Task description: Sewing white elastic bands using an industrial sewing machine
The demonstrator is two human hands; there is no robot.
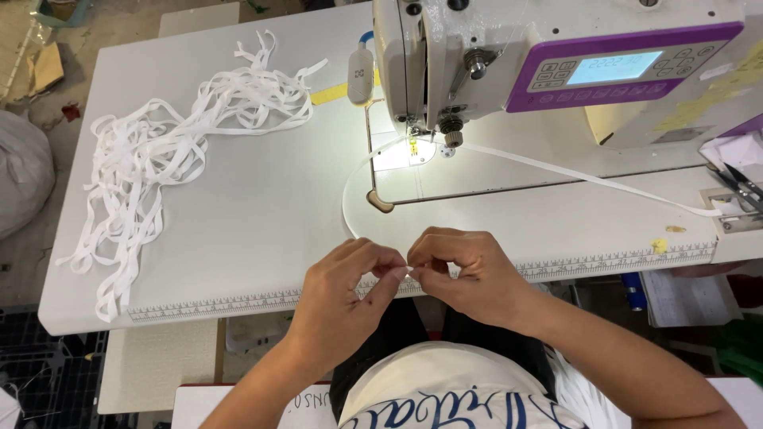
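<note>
My left hand [350, 286] and my right hand [465, 274] meet at the table's front edge, fingertips pinched together on the end of a narrow white elastic band [354, 179]. The band curves up from my fingers to the presser foot [413, 143] of the white sewing machine [477, 48], which is lit by its lamp. Another length of the white band [588, 179] runs from the needle area out to the right across the machine bed.
A loose tangle of white band [167, 151] lies on the left of the white table [262, 214]. A ruler strip [238, 303] lines the front edge. The machine's purple control panel [620, 67] is upper right, and scissors [743, 187] lie at the far right.
</note>
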